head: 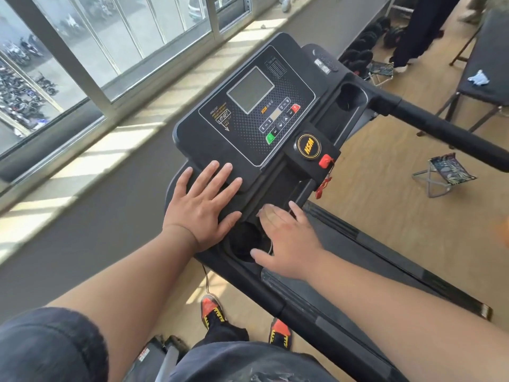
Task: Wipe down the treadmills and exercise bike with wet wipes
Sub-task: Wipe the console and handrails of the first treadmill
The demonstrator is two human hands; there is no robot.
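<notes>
A black treadmill console (248, 119) with a grey screen stands in front of me, tilted in the head view. My left hand (203, 205) lies flat with spread fingers on the console's lower left corner. My right hand (289, 244) is blurred and presses a pale wet wipe (267, 213) onto the tray beside the left cup holder (242, 244). Most of the wipe is hidden under the fingers. The treadmill belt (371, 257) runs off to the right below my right forearm.
A red safety key (325, 161) hangs below the round logo. The right handrail (440, 128) juts out to the right. Two folding stools (446, 172) (381, 70), a dark bench holding a blue cloth (479, 78) and a standing person (413, 31) are beyond. Windows (82, 51) line the left wall.
</notes>
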